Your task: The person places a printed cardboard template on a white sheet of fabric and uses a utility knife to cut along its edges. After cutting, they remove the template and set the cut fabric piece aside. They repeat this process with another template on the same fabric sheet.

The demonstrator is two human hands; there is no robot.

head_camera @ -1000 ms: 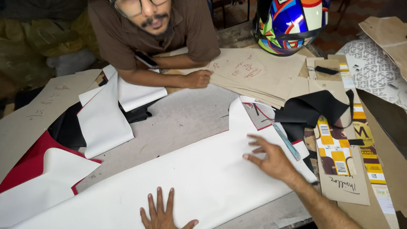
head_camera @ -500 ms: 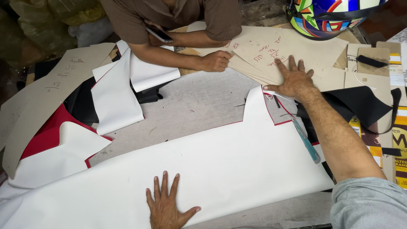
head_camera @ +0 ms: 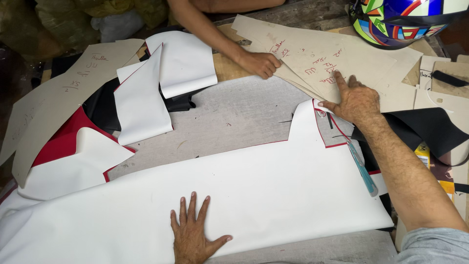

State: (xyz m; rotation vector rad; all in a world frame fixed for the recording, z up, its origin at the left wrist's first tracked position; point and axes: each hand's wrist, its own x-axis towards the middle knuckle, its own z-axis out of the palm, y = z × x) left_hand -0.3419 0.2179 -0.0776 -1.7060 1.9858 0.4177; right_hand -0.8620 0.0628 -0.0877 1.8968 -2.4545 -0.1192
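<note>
White leatherette sheet (head_camera: 254,195) is lying across the desk (head_camera: 229,117), pinned by the left hand (head_camera: 193,234), fingers spread flat. Over half a second the right hand (head_camera: 354,100) is sliding onto the beige card patterns (head_camera: 337,61), forefinger extended, beside a co-worker's hand (head_camera: 259,63), suggesting pattern selection.

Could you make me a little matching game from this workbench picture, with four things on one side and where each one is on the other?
Things:
1. left hand
2. right hand
3. helmet
4. blue-handled tool

Places:
A. top right corner
B. flat on the big white sheet
C. beside the right forearm
D. forefinger pointing at a beige card pattern

Pairs: 1-B, 2-D, 3-A, 4-C
</note>
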